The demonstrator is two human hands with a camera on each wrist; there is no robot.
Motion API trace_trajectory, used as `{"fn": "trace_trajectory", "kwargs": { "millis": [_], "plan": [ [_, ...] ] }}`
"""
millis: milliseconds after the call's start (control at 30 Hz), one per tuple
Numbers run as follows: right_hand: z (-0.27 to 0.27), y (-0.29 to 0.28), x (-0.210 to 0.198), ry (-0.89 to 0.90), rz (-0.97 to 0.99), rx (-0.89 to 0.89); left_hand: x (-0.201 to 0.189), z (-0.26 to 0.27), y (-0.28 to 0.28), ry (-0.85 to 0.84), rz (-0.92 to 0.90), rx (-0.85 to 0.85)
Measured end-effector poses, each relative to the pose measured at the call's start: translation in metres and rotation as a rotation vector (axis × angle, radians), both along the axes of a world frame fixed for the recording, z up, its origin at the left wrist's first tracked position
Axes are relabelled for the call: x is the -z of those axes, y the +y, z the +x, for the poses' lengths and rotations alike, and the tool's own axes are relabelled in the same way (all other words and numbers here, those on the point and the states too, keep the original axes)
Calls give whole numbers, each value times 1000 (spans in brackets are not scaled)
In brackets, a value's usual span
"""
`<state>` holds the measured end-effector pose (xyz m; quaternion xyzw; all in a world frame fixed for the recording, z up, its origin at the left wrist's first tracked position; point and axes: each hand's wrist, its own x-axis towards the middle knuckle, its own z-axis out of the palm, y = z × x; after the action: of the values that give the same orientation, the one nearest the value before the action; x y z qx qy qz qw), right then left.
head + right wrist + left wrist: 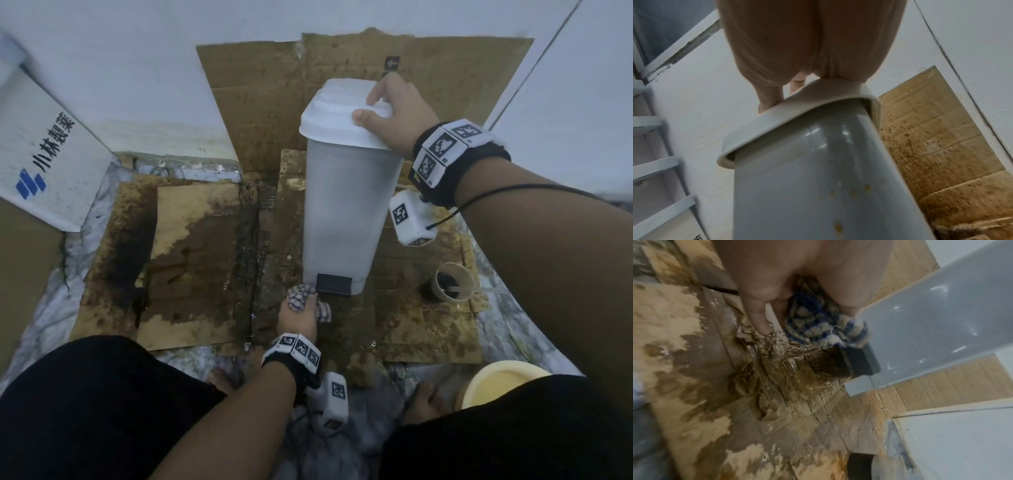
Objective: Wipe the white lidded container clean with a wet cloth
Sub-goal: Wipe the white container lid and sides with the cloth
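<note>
A tall white lidded container (346, 205) stands upright on soaked cardboard, with a black pedal (334, 283) at its base. My right hand (373, 106) grips the right corner of its lid (335, 116), thumb on the front edge and fingers on top. In the right wrist view my right hand (781, 91) sits on the lid (797, 113), and the container wall (818, 178) shows small yellowish spots. My left hand (303, 301) holds a bunched blue-and-white checked cloth (301, 296) low beside the pedal. The cloth (824, 327) touches the container's bottom edge (931, 321).
Wet, stained cardboard (205, 257) covers the floor and leans on the white wall behind. A tape roll (448, 282) lies right of the container. A cream bowl (496, 380) is near my right knee. A printed white box (48, 154) sits at the left.
</note>
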<state>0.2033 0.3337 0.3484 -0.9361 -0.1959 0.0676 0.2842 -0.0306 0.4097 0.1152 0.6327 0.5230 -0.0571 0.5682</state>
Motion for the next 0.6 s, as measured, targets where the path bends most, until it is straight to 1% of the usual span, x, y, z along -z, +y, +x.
{"fn": "trace_trajectory", "kwargs": {
  "millis": [67,167,300,367,433,500,600],
  "plan": [
    [2,0,-2,-4,-3,-2,-22,1,-7,-65,58,-80],
    [5,-3,-4,-2,-31,-14,-63,16,-18,-269,91,-134],
    [7,-5,-7,12,-64,-18,-109,52,-38,-538,86,-68],
    [9,-5,-7,15,-73,-21,-123,77,-47,-613,93,-18],
    [11,-5,-8,16,-75,-25,-133,103,-51,-692,155,-13],
    [14,-5,-8,30,-74,-39,-137,125,-53,-718,287,12],
    [19,-9,-8,60,-57,-76,-136,147,-59,-558,455,70]
  ]
}}
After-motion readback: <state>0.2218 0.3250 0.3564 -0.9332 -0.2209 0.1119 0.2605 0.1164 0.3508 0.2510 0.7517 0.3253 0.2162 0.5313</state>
